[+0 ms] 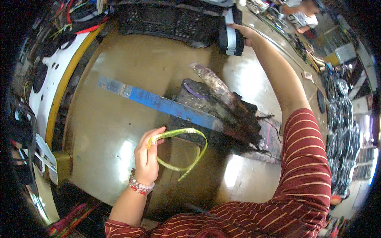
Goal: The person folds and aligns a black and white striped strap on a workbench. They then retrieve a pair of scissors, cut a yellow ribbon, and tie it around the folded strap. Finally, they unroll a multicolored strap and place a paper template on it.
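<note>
My left hand (pixel 147 156), with a beaded bracelet on its wrist, pinches one end of a narrow yellow-green strap (pixel 200 152). The strap curls into a loose loop above the table. At the far right of the table my outstretched right hand (pixel 247 35) grips the edge of a black strip with a pale blue band (pixel 231 39). Its forefinger lies over the band, and its other fingers are partly hidden. Below the far end of that arm, a dark, worn board (pixel 210 75) lies across frayed dark material (pixel 250 127).
A blue-taped flat bar (pixel 158 104) lies across the brown table (pixel 107 146). A black perforated crate (pixel 170 25) stands at the far edge. To the left is a white panel with a yellow edge (pixel 59 71). Stacked dark bundles (pixel 341 119) and another person (pixel 300 14) are at right.
</note>
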Tool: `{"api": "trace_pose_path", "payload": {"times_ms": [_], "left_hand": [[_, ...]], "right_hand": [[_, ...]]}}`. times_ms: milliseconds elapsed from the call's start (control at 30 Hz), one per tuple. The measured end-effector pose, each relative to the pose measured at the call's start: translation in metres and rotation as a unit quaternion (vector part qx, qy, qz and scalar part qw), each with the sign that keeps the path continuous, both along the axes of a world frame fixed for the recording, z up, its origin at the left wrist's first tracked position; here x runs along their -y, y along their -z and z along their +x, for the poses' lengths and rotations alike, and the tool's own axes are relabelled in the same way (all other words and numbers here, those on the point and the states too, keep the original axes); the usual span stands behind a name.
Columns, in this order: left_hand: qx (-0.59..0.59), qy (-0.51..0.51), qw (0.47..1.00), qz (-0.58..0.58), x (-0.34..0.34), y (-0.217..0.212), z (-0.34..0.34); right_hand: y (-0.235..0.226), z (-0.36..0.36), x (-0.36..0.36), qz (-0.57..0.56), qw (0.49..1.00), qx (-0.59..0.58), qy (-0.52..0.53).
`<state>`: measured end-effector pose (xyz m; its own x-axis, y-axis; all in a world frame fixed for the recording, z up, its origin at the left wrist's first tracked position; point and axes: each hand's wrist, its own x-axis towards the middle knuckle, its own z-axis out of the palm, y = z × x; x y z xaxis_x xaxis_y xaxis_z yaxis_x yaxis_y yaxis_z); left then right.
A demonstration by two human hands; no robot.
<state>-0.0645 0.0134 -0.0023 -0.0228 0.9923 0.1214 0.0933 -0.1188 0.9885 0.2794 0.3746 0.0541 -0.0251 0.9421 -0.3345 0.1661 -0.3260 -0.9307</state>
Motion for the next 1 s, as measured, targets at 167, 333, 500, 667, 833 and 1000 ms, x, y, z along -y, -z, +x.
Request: {"api": "trace_pose_path", "payload": {"times_ms": [167, 333, 500, 667, 833, 1000], "left_hand": [[0.081, -0.027, 0.994, -0.068, -0.006, -0.010, -0.007], [0.675, 0.191, 0.644, -0.304, -0.019, -0.026, -0.075], [0.492, 0.136, 0.843, -0.169, -0.040, -0.002, -0.147], [-0.693, 0.011, 0.720, -0.020, -0.065, -0.015, -0.126], [-0.623, 0.003, 0.763, 0.172, 0.006, -0.133, -0.044], [-0.445, 0.308, 0.751, 0.379, 0.175, -0.136, 0.095]], "right_hand": [[-0.051, 0.032, 0.054, 0.107, 0.820, 0.560, -0.041], [-0.150, 0.046, 0.200, 0.141, 0.590, 0.785, -0.128], [-0.253, 0.032, 0.408, 0.251, 0.599, 0.741, -0.171], [-0.244, 0.014, 0.543, 0.179, 0.772, 0.598, -0.123], [-0.108, 0.000, 0.596, 0.314, 0.758, 0.532, -0.211], [-0.014, -0.008, 0.620, 0.254, 0.801, 0.518, -0.158]]}}
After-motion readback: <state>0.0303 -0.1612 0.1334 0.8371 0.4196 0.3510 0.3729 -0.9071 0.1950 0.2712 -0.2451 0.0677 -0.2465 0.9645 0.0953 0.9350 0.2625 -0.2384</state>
